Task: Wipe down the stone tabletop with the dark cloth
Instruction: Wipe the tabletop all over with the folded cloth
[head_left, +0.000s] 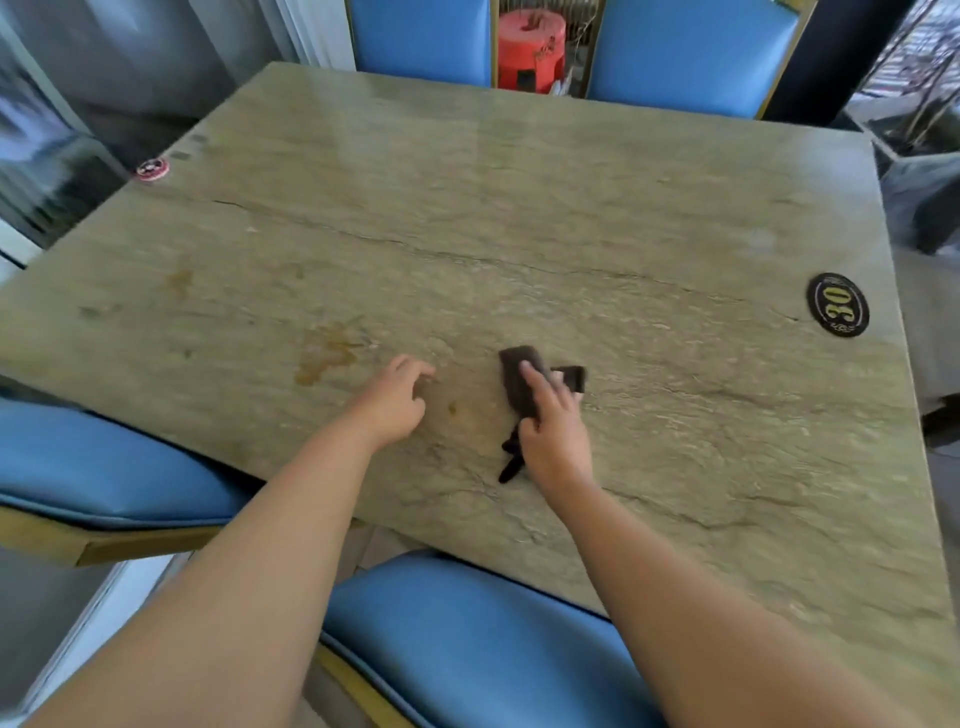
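The greenish stone tabletop (519, 208) fills the middle of the view. A dark cloth (519, 374) lies bunched on it near the front edge. My right hand (553, 431) presses down on the cloth, fingers laid over it and gripping it; parts of the cloth stick out beyond and below the hand. My left hand (395, 400) rests on the stone just left of the cloth, fingers loosely curled and holding nothing. Orange-brown stains (324, 353) mark the stone left of my left hand, with a smaller stain (179, 280) further left.
A black oval plate with the number 30 (837, 305) is fixed near the table's right edge. A small red round sticker (152, 168) sits at the far left corner. Blue padded chairs (467, 639) stand around the table. A red container (532, 47) stands beyond it.
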